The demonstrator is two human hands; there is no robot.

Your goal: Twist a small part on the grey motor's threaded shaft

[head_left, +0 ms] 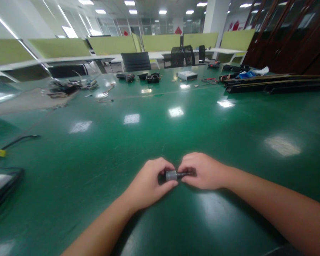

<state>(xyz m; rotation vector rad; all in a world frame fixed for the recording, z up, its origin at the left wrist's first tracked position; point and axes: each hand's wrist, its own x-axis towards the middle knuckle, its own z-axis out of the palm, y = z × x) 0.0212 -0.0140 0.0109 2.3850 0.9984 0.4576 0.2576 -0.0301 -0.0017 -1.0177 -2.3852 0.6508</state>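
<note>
Both my hands meet low over the green table [160,128], near its front edge. Between them is a small cylindrical part [173,175] with a grey metal body and a dark end. My left hand [149,183] is curled round the grey end, fingers closed. My right hand [202,170] pinches the dark end with thumb and fingers. Most of the part is hidden by my fingers.
A black cable with a yellow tag [1,153] and a dark flat device [0,186] lie at the left. Tools, wires and a small box [187,75] are scattered at the far side. Long black rails [277,85] lie at the far right. Office chairs stand behind the table.
</note>
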